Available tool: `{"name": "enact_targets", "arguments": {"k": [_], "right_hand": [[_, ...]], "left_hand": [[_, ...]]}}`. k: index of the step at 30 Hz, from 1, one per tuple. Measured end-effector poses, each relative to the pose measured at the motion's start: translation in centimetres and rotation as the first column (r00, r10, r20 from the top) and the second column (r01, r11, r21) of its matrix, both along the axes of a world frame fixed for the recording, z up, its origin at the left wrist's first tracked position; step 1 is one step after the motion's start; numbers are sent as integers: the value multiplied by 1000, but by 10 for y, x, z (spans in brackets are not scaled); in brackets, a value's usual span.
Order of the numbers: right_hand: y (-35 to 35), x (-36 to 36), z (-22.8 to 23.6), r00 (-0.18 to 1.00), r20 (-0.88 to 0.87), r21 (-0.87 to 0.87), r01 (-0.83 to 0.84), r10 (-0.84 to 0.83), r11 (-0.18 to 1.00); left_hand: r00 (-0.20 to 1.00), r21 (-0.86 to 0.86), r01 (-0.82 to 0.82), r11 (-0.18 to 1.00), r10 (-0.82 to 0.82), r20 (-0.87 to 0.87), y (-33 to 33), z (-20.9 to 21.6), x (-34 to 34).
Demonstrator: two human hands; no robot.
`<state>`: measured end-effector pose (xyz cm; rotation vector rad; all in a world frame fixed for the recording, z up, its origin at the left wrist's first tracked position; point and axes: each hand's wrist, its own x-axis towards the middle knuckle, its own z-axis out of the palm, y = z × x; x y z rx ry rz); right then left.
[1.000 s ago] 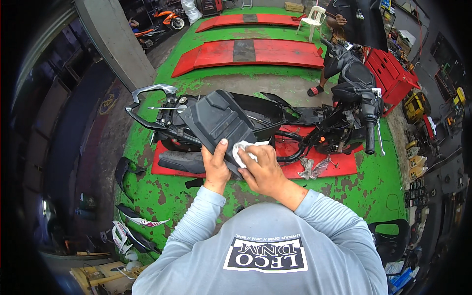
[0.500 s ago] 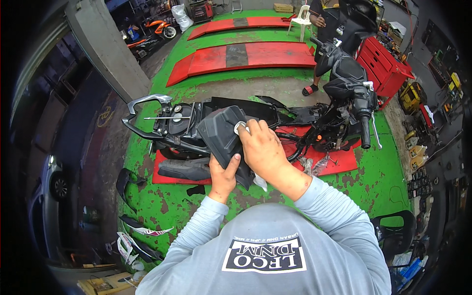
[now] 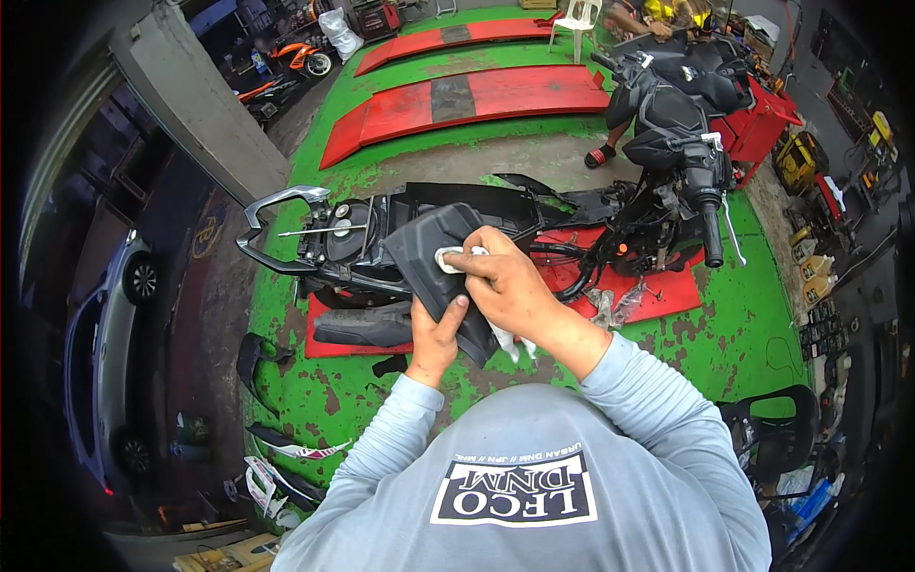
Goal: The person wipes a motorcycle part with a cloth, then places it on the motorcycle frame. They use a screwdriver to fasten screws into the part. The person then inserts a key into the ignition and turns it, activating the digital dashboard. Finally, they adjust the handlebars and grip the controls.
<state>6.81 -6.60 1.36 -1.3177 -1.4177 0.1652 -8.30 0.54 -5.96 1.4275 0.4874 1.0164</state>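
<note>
A black plastic motorcycle cover (image 3: 419,250) is tilted up in front of me, above the stripped scooter frame (image 3: 391,214). My left hand (image 3: 436,341) grips its lower edge, thumb on the near face and the other fingers hidden behind. A white cloth (image 3: 446,259) is bunched under the fingers of my right hand (image 3: 513,294), which presses it against the cover's face. Part of that cloth hangs down below my right hand. Beyond the cover, a long metal rod (image 3: 319,231) lies across the rear of the frame.
The scooter stands over a red lift platform (image 3: 667,305), its handlebar grip (image 3: 711,238) at the right. A black seat (image 3: 362,326) lies left of my hands. White-and-black fairing pieces (image 3: 276,486) rest on the floor. Another person's hand (image 3: 658,29) shows beyond, near a red tool cabinet (image 3: 758,124).
My right hand has slid the cloth left and down over the cover. At the far right, the other person's large black part sits lower. More of a silver car shows at left.
</note>
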Motion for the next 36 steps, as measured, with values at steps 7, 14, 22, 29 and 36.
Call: {"name": "enact_targets", "arguments": {"k": [7,14,22,29,36], "right_hand": [[-25,30,10,905,-419,22,99,-81,995],[-25,26,33,983,-35,121,183,-180,976],[-4,13,27,898,338,249,205,-283,947],[-10,4,30,861,390,190,272,-327,943],[-10,8,45,843,424,91,324,-331,942]], "left_hand": [[983,-230,66,971,-24,182,-12,7,-4],[982,-231,84,969,-40,187,-18,30,-3],[997,-94,-35,995,41,67,-39,57,1],[998,26,-59,998,59,-15,-40,65,-4],[996,75,-27,997,33,-79,-39,82,-2]]}}
